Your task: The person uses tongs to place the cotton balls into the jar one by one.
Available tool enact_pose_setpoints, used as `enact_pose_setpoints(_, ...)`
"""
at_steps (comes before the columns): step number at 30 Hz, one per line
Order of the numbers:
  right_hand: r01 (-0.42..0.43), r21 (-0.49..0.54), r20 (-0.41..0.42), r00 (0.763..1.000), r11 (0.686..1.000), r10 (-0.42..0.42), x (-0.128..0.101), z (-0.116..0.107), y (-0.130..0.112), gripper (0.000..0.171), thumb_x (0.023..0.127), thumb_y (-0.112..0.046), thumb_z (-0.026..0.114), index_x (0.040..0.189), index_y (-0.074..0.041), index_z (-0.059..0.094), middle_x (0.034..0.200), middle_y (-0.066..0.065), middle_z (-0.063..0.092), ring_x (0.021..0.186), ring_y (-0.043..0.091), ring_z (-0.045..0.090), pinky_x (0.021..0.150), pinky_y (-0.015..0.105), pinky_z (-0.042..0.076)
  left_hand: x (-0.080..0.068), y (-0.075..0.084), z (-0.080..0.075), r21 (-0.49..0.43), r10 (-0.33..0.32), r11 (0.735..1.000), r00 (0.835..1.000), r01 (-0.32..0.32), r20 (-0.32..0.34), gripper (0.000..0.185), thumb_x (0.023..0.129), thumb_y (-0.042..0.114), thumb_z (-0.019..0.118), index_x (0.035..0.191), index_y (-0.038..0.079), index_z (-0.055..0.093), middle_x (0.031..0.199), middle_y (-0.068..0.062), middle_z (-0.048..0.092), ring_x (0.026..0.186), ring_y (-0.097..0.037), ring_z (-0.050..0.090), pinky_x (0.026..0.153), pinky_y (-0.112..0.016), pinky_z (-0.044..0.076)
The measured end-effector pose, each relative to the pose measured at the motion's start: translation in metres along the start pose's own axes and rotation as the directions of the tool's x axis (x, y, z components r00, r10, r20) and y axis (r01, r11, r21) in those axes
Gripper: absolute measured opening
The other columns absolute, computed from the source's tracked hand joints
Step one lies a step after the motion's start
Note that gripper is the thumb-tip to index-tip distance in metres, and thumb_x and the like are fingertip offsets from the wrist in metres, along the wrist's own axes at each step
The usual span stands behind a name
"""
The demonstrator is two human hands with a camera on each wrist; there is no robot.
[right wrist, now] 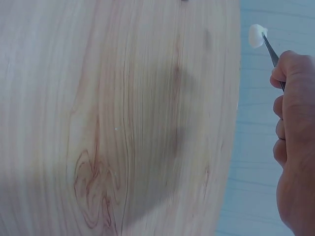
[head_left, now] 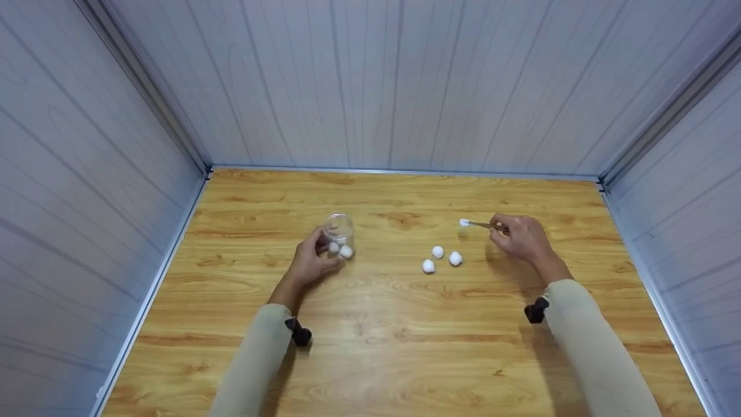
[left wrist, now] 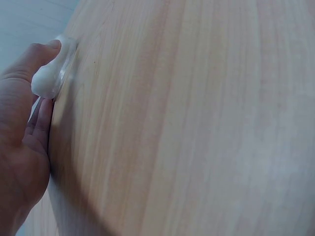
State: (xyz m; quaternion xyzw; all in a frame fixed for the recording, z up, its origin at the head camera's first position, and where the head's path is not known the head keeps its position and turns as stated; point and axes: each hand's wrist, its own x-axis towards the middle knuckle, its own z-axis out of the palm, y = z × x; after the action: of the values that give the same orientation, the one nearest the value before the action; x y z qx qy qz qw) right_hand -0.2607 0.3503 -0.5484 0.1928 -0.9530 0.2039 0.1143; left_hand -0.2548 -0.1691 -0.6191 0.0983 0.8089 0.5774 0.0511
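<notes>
The right hand [head_left: 524,237] pinches tweezers [head_left: 481,225] whose tips clamp a cotton ball [head_left: 463,222], long axis pointing frame-left toward the clear jar [head_left: 338,231], which the left hand [head_left: 310,263] grips at centre-left on the table [head_left: 382,347].

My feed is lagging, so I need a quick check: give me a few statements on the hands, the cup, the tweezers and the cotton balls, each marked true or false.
1. The left hand holds a clear cup standing on the table. True.
2. The cup is empty. False: two cotton balls show inside it.
3. The right hand pinches tweezers with a cotton ball at their tip. True.
4. Five loose cotton balls lie on the table between the hands. False: three loose balls lie there.
5. The tweezers' ball is already over the cup. False: it is well to the cup's right, near the right hand.
</notes>
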Motion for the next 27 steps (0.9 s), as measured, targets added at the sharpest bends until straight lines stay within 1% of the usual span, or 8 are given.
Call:
enact_pose_setpoints(2,0.004,-0.001,-0.001,1.0,1.0,-0.004,0.0,0.001,0.0,0.01,0.102,-0.011,0.072,0.106,-0.005,0.078,0.084,0.018,0.082,0.06,0.021,0.061,0.058,0.034,0.046,0.0,0.001,0.0,-0.005,0.002,1.0,1.0,-0.002,0.001,0.076,0.089,0.0,0.091,0.156,0.006,0.057,0.144,-0.022,0.067,0.142,-0.037,0.065,0.129,-0.046,0.055)
enact_pose_setpoints(3,0.006,-0.003,-0.002,1.0,1.0,-0.006,0.0,0.002,0.0,0.009,0.102,-0.011,0.072,0.106,-0.005,0.078,0.083,0.018,0.081,0.059,0.021,0.06,0.057,0.034,0.046,-0.001,0.007,0.001,0.013,-0.028,1.0,1.0,0.028,-0.006,0.075,0.089,-0.003,0.09,0.156,0.004,0.056,0.145,-0.025,0.066,0.142,-0.04,0.064,0.129,-0.05,0.055)
enact_pose_setpoints(8,0.012,-0.004,-0.011,1.0,1.0,-0.012,0.002,0.007,-0.001,0.008,0.1,-0.011,0.074,0.105,-0.005,0.077,0.08,0.016,0.079,0.06,0.022,0.059,0.058,0.036,0.045,-0.002,0.009,0.001,0.011,-0.04,0.999,0.999,0.04,-0.008,0.075,0.089,-0.003,0.09,0.156,0.005,0.056,0.144,-0.024,0.066,0.143,-0.039,0.064,0.13,-0.05,0.054)
enact_pose_setpoints(14,0.03,0.001,-0.024,0.999,1.0,-0.03,0.004,0.011,-0.004,0.01,0.099,-0.011,0.074,0.104,-0.004,0.078,0.082,0.017,0.081,0.061,0.025,0.065,0.057,0.038,0.049,-0.002,0.009,0.0,0.006,-0.053,0.999,0.999,0.053,-0.006,0.078,0.089,-0.003,0.09,0.158,0.007,0.056,0.147,-0.022,0.065,0.145,-0.037,0.063,0.132,-0.05,0.052)
enact_pose_setpoints(16,0.034,0.004,-0.023,0.999,0.999,-0.034,0.004,0.012,-0.006,0.009,0.099,-0.011,0.074,0.104,-0.004,0.078,0.082,0.017,0.081,0.06,0.023,0.063,0.057,0.037,0.049,-0.002,0.01,0.0,0.007,-0.061,0.998,0.998,0.061,-0.005,0.076,0.089,-0.002,0.09,0.157,0.007,0.056,0.147,-0.022,0.065,0.146,-0.037,0.063,0.132,-0.05,0.052)
enact_pose_setpoints(18,0.036,0.008,-0.021,0.999,0.999,-0.035,0.006,0.013,-0.007,0.009,0.1,-0.011,0.073,0.104,-0.005,0.078,0.081,0.016,0.08,0.058,0.016,0.056,0.057,0.034,0.046,-0.002,0.009,0.0,0.006,-0.063,0.998,0.998,0.063,-0.009,0.074,0.089,-0.002,0.09,0.155,0.005,0.057,0.147,-0.024,0.065,0.146,-0.038,0.063,0.132,-0.051,0.052)
enact_pose_setpoints(22,0.033,0.016,-0.016,0.999,0.999,-0.033,0.008,0.015,-0.011,0.009,0.1,-0.011,0.073,0.105,-0.005,0.078,0.079,0.014,0.079,0.058,0.01,0.048,0.056,0.03,0.041,-0.002,0.008,0.0,0.012,-0.051,0.999,0.999,0.051,-0.016,0.078,0.089,-0.002,0.091,0.159,0.005,0.055,0.145,-0.025,0.066,0.144,-0.04,0.063,0.132,-0.053,0.052)
enact_pose_setpoints(27,0.034,0.028,-0.016,0.999,0.999,-0.034,0.01,0.019,-0.016,0.009,0.099,-0.012,0.074,0.104,-0.005,0.078,0.078,0.015,0.078,0.059,0.014,0.052,0.056,0.031,0.041,-0.003,0.008,0.0,0.025,-0.048,0.999,0.999,0.048,-0.011,0.079,0.089,-0.002,0.091,0.159,0.006,0.054,0.143,-0.024,0.066,0.142,-0.039,0.064,0.131,-0.052,0.053)
